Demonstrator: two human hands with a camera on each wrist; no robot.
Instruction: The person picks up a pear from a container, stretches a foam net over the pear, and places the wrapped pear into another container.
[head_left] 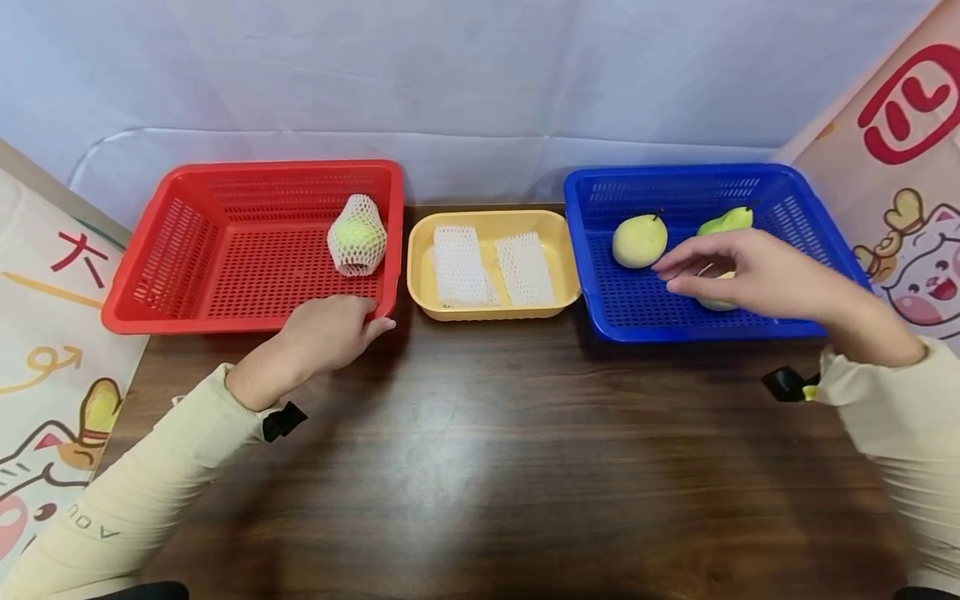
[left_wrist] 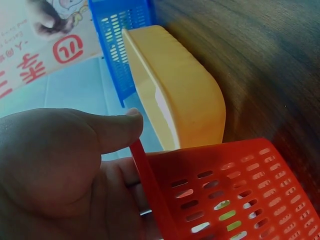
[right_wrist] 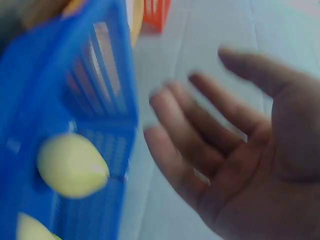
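Cream sleeves (head_left: 142,492) reach in from the two lower corners, nearest the camera, each with a black tab (head_left: 283,422) at its cuff. Beyond them spreads a dark wood-grain table (head_left: 480,450) with three containers side by side along its far part.

At the left, the person's left hand (head_left: 326,333) grips the near right corner of a red basket (head_left: 195,323), thumb outside the rim and fingers over it. Inside, against the right side, sits a pale green fruit in a white foam net (head_left: 357,237).

Beside it, in the middle, a yellow tray (head_left: 495,313) holds two flat groups of white nets, the left group (head_left: 459,267) and the right group (head_left: 525,268), lying next to each other.

On the right, a blue basket (head_left: 697,335) contains a round yellow pear (head_left: 640,242) with a dark stem, a greener pear (head_left: 727,220) behind the hand, and a pale fruit (head_left: 717,302) mostly hidden under it. The right hand (head_left: 750,267) hovers over these, fingers apart and loosely bent, holding nothing; the right wrist view is blurred.

White cloth (head_left: 480,83) hangs behind, with cartoon-printed panels (head_left: 915,200) at both sides.
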